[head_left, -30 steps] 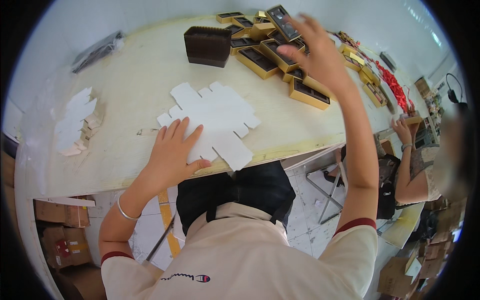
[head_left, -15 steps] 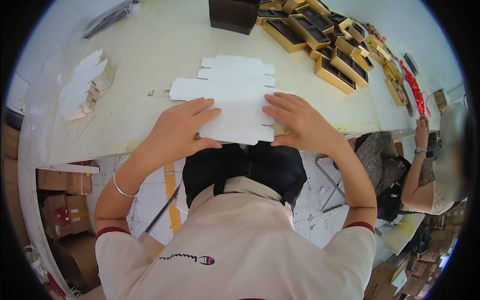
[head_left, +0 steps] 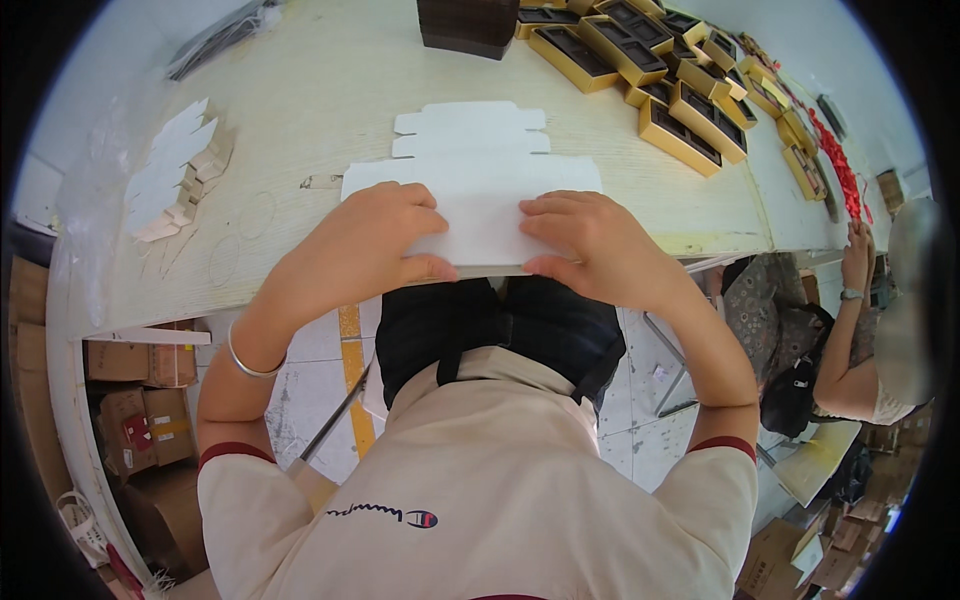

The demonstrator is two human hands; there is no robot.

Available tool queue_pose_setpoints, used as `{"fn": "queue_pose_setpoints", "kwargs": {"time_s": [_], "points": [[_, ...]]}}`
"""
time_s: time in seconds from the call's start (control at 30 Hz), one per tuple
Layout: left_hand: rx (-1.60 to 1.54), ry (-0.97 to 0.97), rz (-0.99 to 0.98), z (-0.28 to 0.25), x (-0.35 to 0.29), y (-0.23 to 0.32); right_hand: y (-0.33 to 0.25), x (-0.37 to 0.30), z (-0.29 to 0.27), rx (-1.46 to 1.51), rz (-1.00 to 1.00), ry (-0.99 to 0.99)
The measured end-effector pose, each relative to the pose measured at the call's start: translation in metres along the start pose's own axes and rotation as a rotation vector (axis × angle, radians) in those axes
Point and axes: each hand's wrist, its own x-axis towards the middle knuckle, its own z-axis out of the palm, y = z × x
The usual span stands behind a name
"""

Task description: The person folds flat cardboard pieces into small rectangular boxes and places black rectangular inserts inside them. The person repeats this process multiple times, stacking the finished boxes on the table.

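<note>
A white die-cut cardboard box blank lies in front of me at the table's near edge, its slotted flaps pointing away. My left hand rests on its left side, fingers bent on the top face and thumb along the near edge. On the right side my right hand grips it the same way, thumb at the near edge. Between the thumbs the near edge shows a fold line, with the panel beyond it turned down. The hands cover parts of both sides of the blank.
Stacked white box blanks lie at the left. A dark brown box stands at the back, with several gold boxes with dark inserts piled to its right. Red ribbon lies further right, near another person's hand. Cardboard cartons sit below left.
The blank's near panel, flat before, is now bent down at the near edge. My fingers have curled, and the thumbs have moved closer together. A right-hand flap now shows beyond my right hand.
</note>
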Motion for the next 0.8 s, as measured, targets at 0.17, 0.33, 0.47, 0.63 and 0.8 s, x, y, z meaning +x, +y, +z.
{"fn": "queue_pose_setpoints", "kwargs": {"time_s": [0.17,0.33,0.47,0.63,0.8], "points": [[0.088,0.124,-0.023,0.009,0.004,0.010,-0.011,0.005,0.003,0.058,0.174,0.000],[0.062,0.296,0.061,0.026,0.009,0.000,0.007,0.007,0.008,0.113,0.012,0.178],[-0.083,0.261,-0.096,0.021,0.016,-0.003,0.010,0.021,0.006,0.066,0.171,0.155],[0.491,0.649,0.242,0.026,0.021,-0.011,0.023,0.045,0.011,0.314,0.368,0.063],[0.367,0.382,0.207,0.046,0.012,-0.018,0.030,0.039,0.029,-0.088,-0.090,0.281]]}}
